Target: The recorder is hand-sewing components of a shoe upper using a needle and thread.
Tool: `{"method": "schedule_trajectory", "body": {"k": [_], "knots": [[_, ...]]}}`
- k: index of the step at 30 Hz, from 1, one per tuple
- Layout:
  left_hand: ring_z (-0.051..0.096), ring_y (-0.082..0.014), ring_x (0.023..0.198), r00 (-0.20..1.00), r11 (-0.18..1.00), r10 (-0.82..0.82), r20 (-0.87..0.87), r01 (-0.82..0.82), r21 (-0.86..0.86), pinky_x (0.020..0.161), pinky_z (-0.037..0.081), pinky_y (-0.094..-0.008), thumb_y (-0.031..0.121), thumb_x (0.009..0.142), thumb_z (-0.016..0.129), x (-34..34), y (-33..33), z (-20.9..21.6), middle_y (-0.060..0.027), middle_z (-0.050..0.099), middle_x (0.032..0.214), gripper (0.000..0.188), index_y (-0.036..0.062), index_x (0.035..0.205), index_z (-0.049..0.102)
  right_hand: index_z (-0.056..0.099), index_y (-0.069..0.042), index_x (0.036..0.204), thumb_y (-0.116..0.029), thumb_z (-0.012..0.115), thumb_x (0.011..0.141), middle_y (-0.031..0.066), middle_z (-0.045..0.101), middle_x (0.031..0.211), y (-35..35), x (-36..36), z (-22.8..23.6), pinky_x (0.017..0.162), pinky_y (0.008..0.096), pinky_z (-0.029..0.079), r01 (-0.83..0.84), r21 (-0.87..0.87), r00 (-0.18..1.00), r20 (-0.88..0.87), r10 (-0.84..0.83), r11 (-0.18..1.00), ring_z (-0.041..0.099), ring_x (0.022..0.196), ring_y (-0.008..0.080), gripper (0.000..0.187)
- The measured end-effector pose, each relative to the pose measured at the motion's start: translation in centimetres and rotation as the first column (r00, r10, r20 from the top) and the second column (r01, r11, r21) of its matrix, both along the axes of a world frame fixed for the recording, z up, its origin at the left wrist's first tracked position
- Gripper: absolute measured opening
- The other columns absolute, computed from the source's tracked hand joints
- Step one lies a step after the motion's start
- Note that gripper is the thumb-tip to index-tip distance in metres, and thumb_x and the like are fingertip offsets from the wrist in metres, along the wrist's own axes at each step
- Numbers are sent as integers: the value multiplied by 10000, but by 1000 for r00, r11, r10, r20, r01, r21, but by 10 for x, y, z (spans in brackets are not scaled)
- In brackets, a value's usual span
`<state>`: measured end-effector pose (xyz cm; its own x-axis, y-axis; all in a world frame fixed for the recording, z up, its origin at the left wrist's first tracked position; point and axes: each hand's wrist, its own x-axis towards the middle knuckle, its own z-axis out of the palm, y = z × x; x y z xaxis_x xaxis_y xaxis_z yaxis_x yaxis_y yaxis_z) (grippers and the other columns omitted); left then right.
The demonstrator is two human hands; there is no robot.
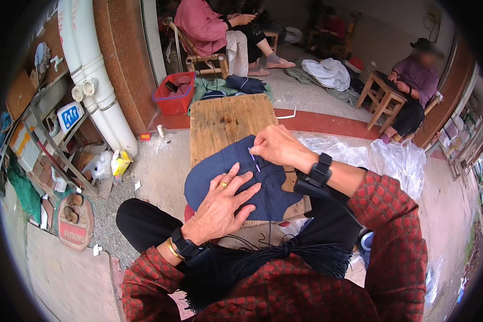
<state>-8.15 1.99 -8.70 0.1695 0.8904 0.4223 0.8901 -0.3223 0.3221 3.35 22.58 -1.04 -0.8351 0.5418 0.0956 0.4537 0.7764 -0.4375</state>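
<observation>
A dark blue piece of cloth point(209, 174) with rounded edges lies over the near part of a wooden bench top point(220, 121). My left hand point(220, 201) rests flat on it, fingers spread, pressing it down. At the cloth's far edge, my right hand point(279, 147) is closed in a pinch on a thin purple-and-white stick point(256, 163). The stick lies slantwise against the cloth; its upper end is partly hidden by the fingertips. A dark cord point(276, 173) runs across the cloth near my right wrist. More dark cords point(300, 249) hang in a bundle over my lap.
Beyond the bench stand a red basket point(180, 96) and folded dark cloth point(245, 84). Clear plastic sheeting point(354, 158) spreads to the right. White pipes point(99, 80) and a cluttered shelf point(72, 134) are at the left. Two people sit farther back, one by a wooden stool point(381, 88).
</observation>
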Motion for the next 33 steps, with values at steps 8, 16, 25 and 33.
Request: {"method": "schedule_trajectory", "body": {"k": [8, 16, 25, 33], "knots": [[308, -443, 1499, 999, 1000, 8, 37, -7, -15, 1180, 273, -558, 205, 910, 692, 1, -1, 3, -160, 472, 1508, 503, 115, 1401, 627, 740, -31, 850, -346, 847, 786, 165, 750, 871, -4, -25, 2, 776, 433, 565, 125, -101, 951, 296, -91, 987, 734, 893, 341, 339], [310, -433, 1502, 999, 1000, -1, 48, 0, 25, 1188, 273, -553, 208, 905, 700, -3, 0, -6, -168, 451, 1535, 499, 115, 1391, 639, 706, -16, 772, -309, 754, 876, 191, 661, 678, 12, -14, -29, 633, 464, 503, -111, 163, 993, 47, 105, 980, 670, 673, 363, 315], [320, -420, 1503, 999, 1000, -26, 41, 26, -6, 1193, 279, -535, 201, 883, 718, -6, -5, 0, -161, 468, 1531, 508, 145, 1383, 652, 584, 24, 1022, -385, 498, 1082, 156, 724, 822, 27, -23, -28, 399, 226, 489, -23, -668, 925, -297, -238, 744, 664, 514, 152, 422], [315, -396, 1512, 998, 998, -53, 25, 54, -28, 1201, 270, -530, 199, 872, 724, -6, -4, 1, -140, 465, 1544, 518, 168, 1385, 658, 535, -80, 950, -420, 522, 1077, 54, 589, 682, 32, -9, -35, 368, 220, 316, -157, -782, 901, -364, -237, 603, 450, 441, 71, 363]]}}
